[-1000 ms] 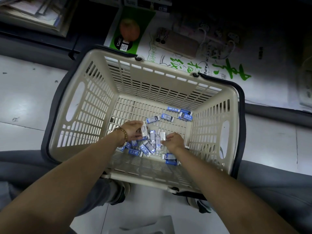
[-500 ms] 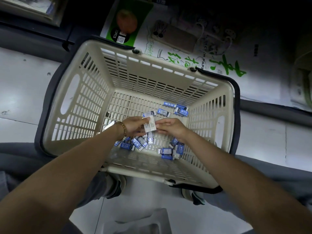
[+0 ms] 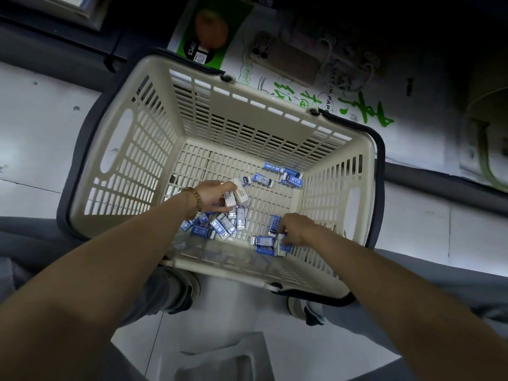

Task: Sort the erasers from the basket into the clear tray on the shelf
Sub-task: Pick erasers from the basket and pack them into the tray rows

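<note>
A cream plastic basket [image 3: 132, 149] with dark handles stands on the floor between my feet. Several blue-and-white erasers [image 3: 220, 226] lie scattered on its bottom, with a few more erasers [image 3: 291, 178] near the far right corner. My left hand [image 3: 214, 198], with a bead bracelet on the wrist, grips a small stack of erasers [image 3: 236, 192] above the pile. My right hand [image 3: 295, 229] reaches down at the near right and pinches an eraser [image 3: 275, 225] among a small cluster [image 3: 264, 243]. The clear tray is not in view.
Beyond the basket a low shelf holds a sketch paper pack [image 3: 324, 100] with green lettering and a phone [image 3: 286, 61] on it. A white stool [image 3: 220, 358] stands under me. My shoes [image 3: 181, 292] flank the basket's near edge on the pale tiled floor.
My right hand has left the stack in my left hand and dropped to the near right cluster of erasers. My left hand stays over the pile with its stack.
</note>
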Available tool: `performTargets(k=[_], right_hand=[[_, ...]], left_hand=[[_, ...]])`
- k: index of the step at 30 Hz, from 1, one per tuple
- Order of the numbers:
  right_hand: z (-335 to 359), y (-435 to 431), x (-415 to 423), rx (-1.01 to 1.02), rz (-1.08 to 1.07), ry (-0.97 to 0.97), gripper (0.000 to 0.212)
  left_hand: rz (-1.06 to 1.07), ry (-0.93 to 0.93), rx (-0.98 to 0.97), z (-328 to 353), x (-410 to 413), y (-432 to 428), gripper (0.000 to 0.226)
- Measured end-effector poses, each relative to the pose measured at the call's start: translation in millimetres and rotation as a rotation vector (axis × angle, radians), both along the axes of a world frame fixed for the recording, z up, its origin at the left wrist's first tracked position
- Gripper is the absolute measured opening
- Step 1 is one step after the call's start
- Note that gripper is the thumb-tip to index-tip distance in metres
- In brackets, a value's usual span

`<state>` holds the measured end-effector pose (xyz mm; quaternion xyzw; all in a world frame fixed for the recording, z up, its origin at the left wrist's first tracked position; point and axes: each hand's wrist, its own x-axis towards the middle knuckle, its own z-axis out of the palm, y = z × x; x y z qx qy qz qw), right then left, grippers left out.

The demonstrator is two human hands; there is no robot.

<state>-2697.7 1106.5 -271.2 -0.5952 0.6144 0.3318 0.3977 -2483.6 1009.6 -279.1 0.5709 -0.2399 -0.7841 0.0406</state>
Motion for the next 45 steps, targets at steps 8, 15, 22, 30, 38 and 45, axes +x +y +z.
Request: performTargets(k=[8,15,22,30,38,45], right_hand=[[-5.2,4.2,-6.3,-0.042,-0.147,-0.14,0.027],[90.8,-56.1,-13.5,-0.373,-0.398,-0.353,0.018],[262.9,-87.1,-19.7,-0.559,-0.823,-0.785,0.017],[325.6,-72.1,16.3,-0.621,-1.307,-1.286,0.013],[326.5,-83.8,34.6,-0.742,-1.368,-1.217,0.018],[327.5,-87.6,38.0,-0.668,-1.345,-1.204,0.024]], left_hand=[[0.033,0.077,-0.021,6.2,0.4,-0.2,0.027],[0.117,0.164,-0.121,69.2,-13.5,-25.4,0.015],[0.15,0.183,-0.463,211.4,-17.5,-64.9,0.011],[0.373,0.45,-0.408,305.3,-18.7,-54.4,0.019],[0.211,0.376,-0.688,313.8,-37.1,-47.8,0.023],[0.189,0.307,-0.712,322.1,-38.7,-48.6,0.029]])
